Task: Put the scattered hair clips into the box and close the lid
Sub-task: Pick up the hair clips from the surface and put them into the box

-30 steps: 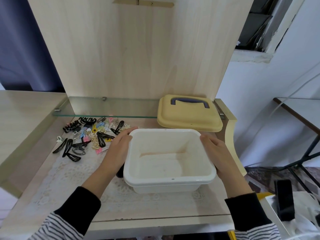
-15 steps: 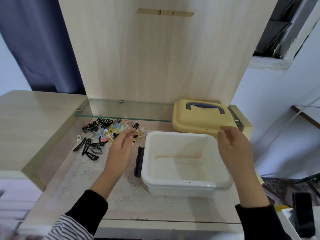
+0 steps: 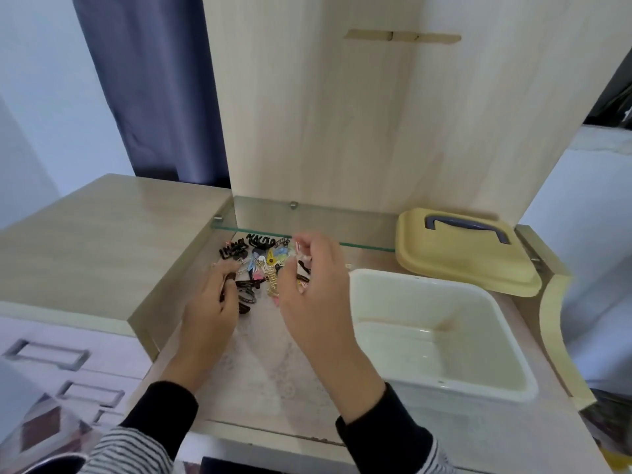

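A pile of scattered hair clips (image 3: 260, 265), black and coloured, lies on the recessed surface under a glass shelf. My left hand (image 3: 210, 313) rests on the pile's left edge, fingers closed around a black clip. My right hand (image 3: 318, 295) hovers over the pile's right side with curled, blurred fingers; small clips show near its fingertips, and it hides some of the pile. The white box (image 3: 386, 299) stands open and empty to the right of both hands. Its yellow lid (image 3: 461, 265) with a dark handle lies behind the box.
A glass shelf (image 3: 307, 220) runs low over the back of the recess. A raised wooden top (image 3: 102, 241) borders the left, with drawers (image 3: 44, 354) below it. An upright wooden panel (image 3: 342, 114) stands behind. A lace mat (image 3: 273, 371) covers the surface.
Both hands left the box. The left moved onto the clip pile; the right swung from the box's right side across to the pile. The view has shifted left.
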Action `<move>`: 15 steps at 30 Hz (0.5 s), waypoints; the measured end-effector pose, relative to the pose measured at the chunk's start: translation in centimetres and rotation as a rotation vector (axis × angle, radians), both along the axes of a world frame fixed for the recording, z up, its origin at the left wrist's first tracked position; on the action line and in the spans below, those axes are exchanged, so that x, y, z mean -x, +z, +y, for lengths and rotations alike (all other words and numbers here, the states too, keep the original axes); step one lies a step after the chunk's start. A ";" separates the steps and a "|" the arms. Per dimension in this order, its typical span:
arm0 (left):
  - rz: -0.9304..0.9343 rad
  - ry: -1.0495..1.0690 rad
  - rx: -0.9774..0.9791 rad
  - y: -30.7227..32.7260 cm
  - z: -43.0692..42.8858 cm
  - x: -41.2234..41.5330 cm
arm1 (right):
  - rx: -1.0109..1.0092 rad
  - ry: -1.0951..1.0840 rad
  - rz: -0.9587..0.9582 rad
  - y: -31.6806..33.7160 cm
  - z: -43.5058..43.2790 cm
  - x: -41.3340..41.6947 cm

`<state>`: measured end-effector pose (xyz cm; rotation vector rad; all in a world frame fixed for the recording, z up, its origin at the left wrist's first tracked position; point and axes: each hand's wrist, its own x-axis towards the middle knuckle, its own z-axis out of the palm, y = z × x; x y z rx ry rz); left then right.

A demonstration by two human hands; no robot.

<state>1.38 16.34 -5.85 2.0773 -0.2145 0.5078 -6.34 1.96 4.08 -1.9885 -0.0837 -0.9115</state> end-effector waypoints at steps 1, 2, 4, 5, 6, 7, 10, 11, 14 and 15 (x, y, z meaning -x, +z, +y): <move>0.010 -0.010 -0.037 -0.3 0.1 -0.3 | 0.022 0.016 0.024 -1.2 0.6 -0.6; 0.019 -0.012 -0.079 -0.7 0.5 -0.5 | 0.040 0.035 0.058 -2.3 1.5 -1.4; -0.008 -0.020 -0.171 -1.2 0.9 -0.9 | 0.058 0.039 0.144 -4.8 2.4 -2.8; -0.023 -0.028 -0.206 -1.4 1.1 -1.0 | 0.073 0.024 0.185 -6.0 2.5 -3.4; -0.027 -0.030 -0.231 -1.6 1.3 -0.9 | 0.109 0.001 0.233 -7.2 2.5 -4.0; -0.025 -0.029 -0.254 -1.9 1.5 -0.9 | 0.171 -0.024 0.289 -8.2 2.4 -4.5; -0.020 -0.020 -0.297 -2.6 1.7 -0.8 | 0.430 -0.101 0.369 -10.1 1.9 -5.1; -0.020 -0.016 -0.309 -2.9 1.8 -0.9 | 0.508 -0.132 0.360 -10.6 1.9 -5.3; -0.030 -0.014 -0.363 -3.2 1.5 -1.0 | 0.594 -0.261 0.390 -12.2 1.6 -5.8; -0.040 -0.021 -0.376 -3.2 1.4 -1.0 | 0.586 -0.301 0.419 -12.6 1.4 -6.0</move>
